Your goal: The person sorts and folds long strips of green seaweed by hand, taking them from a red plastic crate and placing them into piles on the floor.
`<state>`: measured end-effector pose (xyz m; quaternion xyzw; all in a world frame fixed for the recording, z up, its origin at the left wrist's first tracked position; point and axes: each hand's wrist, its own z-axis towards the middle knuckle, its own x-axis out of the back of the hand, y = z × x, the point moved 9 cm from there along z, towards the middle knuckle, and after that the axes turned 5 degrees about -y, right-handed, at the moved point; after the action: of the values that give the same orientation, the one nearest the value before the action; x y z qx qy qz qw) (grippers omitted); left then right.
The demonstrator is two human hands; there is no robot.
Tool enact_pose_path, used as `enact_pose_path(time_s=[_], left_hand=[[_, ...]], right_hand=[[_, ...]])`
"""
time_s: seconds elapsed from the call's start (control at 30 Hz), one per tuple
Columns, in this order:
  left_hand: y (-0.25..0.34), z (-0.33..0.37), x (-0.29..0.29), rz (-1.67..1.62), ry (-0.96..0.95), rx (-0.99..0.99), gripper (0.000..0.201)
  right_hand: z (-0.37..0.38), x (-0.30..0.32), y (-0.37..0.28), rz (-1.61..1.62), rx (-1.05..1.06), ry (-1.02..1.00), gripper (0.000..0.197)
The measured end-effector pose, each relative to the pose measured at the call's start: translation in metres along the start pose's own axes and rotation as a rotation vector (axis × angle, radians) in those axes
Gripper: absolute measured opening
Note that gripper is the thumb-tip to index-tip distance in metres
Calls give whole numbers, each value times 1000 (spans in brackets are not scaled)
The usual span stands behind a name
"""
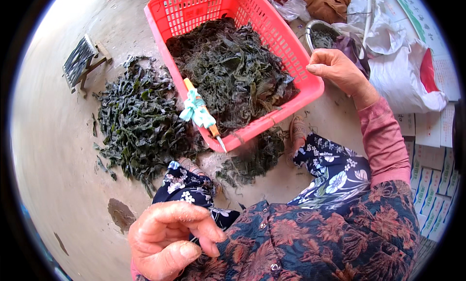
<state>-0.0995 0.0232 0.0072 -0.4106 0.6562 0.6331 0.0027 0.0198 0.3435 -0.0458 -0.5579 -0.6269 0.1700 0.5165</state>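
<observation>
My right hand [337, 72] is raised beside the right rim of a red plastic basket [313, 89]. Its thumb and forefinger are pinched together; anything between them is too small to make out. Low in front of my body, my left hand [174, 237] hangs with loosely curled fingers, thumb apart from them, and nothing visible in it. Dark green seaweed [233, 72] fills much of the basket. Across the basket's near left rim rests a knife [212, 128] with an orange handle, a pale green cloth strip tied round it.
A large heap of seaweed [141, 125] lies on the floor left of the basket. A smaller clump [252, 159] sits between my feet. A low stool [82, 62] stands far left. At right are a metal basin [323, 36], white plastic bags [398, 72] and stacked cartons [432, 184].
</observation>
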Motion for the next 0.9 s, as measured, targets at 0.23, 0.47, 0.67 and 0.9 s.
enact_pose_path(time_s=[0.23, 0.47, 0.67, 0.9], left_hand=[[-8, -21, -6, 2, -27, 52, 38], [-11, -42, 17, 68, 132, -7, 33], [-10, -48, 16, -11, 112, 151, 40], [-12, -32, 17, -36, 96, 146, 36]], right_hand=[[5, -16, -15, -247, 61, 28, 16], [128, -74, -6, -651, 326, 111, 13], [193, -96, 31, -962, 132, 94, 25], [160, -28, 15, 189, 179, 202, 23]])
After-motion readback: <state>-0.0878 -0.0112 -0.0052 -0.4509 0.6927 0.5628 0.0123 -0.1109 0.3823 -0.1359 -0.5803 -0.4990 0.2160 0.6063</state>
